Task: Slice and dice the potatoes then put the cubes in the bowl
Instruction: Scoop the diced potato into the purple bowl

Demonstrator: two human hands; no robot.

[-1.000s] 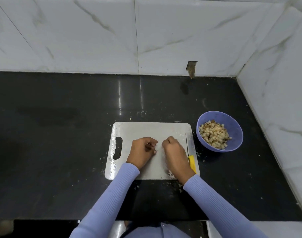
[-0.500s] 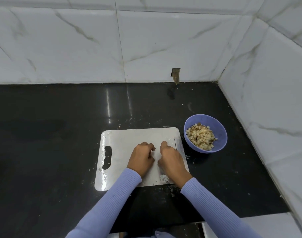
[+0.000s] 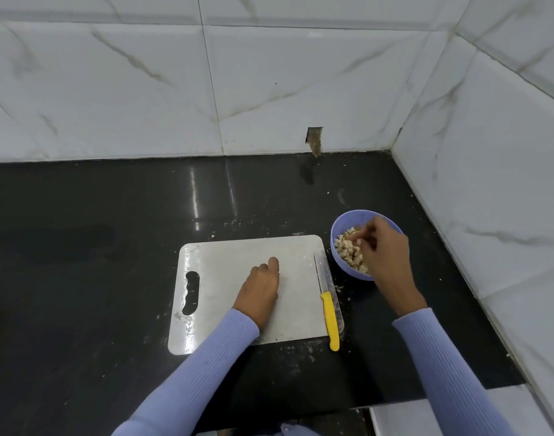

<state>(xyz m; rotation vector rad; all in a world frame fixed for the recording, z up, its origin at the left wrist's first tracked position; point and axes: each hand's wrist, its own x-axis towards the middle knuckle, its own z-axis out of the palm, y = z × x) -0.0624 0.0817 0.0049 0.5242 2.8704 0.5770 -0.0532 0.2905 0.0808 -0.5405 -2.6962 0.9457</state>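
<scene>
While the black countertop (image 3: 80,278) takes up most of the view, the work sits at its right end, near the tiled corner. On it lies the white cutting board (image 3: 231,256), which shows only smears and tiny scraps, with no whole potato or slice visible. Just right of the board stands the purple bowl (image 3: 338,228), holding a heap of potato cubes (image 3: 348,253).

Over the bowl hangs the right hand (image 3: 382,247), fingers bunched and pointing down at the heap; whether they pinch any cubes I cannot tell. Resting on the board is the left hand (image 3: 263,284), fingers curled under, and whether it holds scraps is hidden. Along the board's right edge lies the yellow-handled knife (image 3: 327,306), untouched by either hand.

Judging by this, the step is the transfer of the last cubes, and the task looks nearly done. Next, I think, the 2 hands need only gather whatever bits remain on the board and drop them in.
</scene>
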